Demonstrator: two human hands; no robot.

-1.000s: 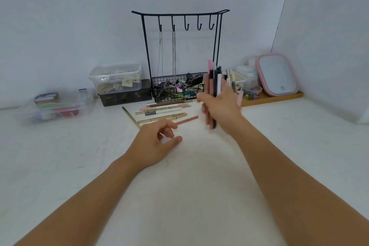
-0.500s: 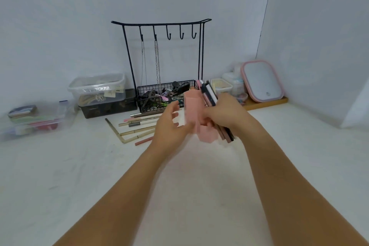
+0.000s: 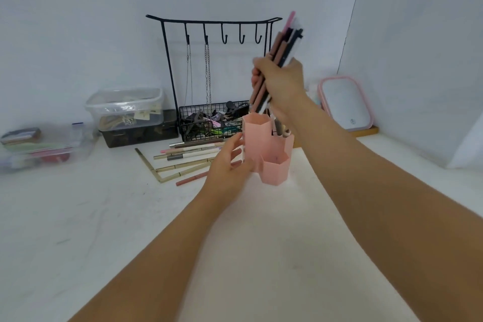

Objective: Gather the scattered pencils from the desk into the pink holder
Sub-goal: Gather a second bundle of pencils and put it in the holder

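Observation:
The pink holder (image 3: 271, 162), made of hexagonal cups of different heights, stands on the white desk. My left hand (image 3: 227, 165) grips its left side. My right hand (image 3: 279, 81) holds a bundle of pencils (image 3: 283, 42) upright above the tallest cup, their lower tips just over its rim. A few pens stand in the rear cup. Several scattered pencils (image 3: 183, 162) lie on the desk to the left of the holder, some gold, some pink or white.
Behind stand a black hook rack with hanging chains (image 3: 209, 34) and its wire basket (image 3: 209, 123) of clips. Clear plastic boxes (image 3: 128, 110) sit at back left, another (image 3: 39, 149) at far left. A pink-rimmed mirror (image 3: 345, 104) leans at back right.
My right hand has lifted the pencil bundle from beside the holder to above its tallest cup. My left hand has reached the holder and holds its side; the holder now stands on the desk.

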